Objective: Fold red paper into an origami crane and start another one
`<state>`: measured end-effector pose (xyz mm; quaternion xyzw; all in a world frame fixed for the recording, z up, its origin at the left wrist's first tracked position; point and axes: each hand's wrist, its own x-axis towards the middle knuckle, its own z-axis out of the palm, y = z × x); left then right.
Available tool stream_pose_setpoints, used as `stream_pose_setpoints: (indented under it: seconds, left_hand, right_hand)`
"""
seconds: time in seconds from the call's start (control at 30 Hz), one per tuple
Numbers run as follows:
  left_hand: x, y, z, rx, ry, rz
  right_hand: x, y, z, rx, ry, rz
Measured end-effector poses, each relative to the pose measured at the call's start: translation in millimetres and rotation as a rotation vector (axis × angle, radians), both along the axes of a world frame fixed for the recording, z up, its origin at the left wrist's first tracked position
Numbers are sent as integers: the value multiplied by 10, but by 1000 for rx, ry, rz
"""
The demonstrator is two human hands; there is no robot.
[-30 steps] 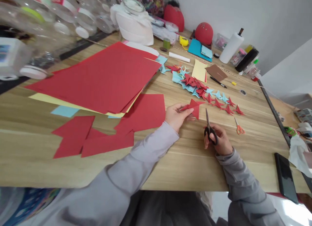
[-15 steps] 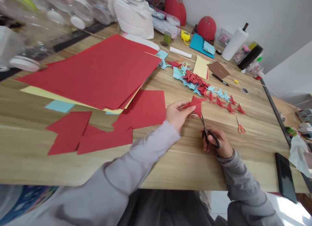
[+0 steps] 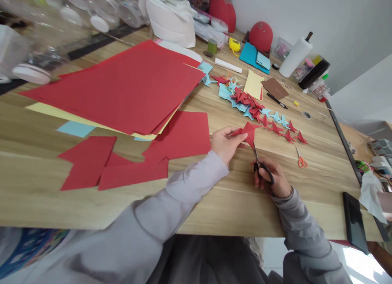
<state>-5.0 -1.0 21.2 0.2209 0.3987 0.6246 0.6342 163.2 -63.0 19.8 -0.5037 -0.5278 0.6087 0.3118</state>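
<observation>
Between the thumb and fingers of my left hand (image 3: 227,144) is a piece of folded red paper (image 3: 249,131), raised over the table. My right hand (image 3: 277,178) grips black-handled scissors (image 3: 263,169), their narrow blades pointing up at the paper's lower corner. Whether the blade tips have cut into the paper, I cannot tell. Beyond my hands lies a pile of folded red and light blue paper cranes (image 3: 245,99), with a row trailing off to the right. Small orange-handled scissors (image 3: 301,159) rest to the right of my right hand.
Large red sheets (image 3: 128,88) are stacked at the left over yellow ones, with cut red pieces (image 3: 134,174) in front. A black phone (image 3: 354,218) lies at the right edge. A tape measure (image 3: 234,45) and a blue pad (image 3: 251,55) sit at the back.
The view has shifted slightly. Both hands keep their grips, and the scissors' blades look a little closer together at the red paper's corner.
</observation>
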Motion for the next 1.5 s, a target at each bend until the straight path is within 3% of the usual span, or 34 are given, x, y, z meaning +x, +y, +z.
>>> stream_pose_setpoints:
  seconds: [1.5]
  left_hand:
    - [16, -22, 32, -70, -49, -20]
  right_hand:
    - [-19, 2, 21, -3, -36, 24]
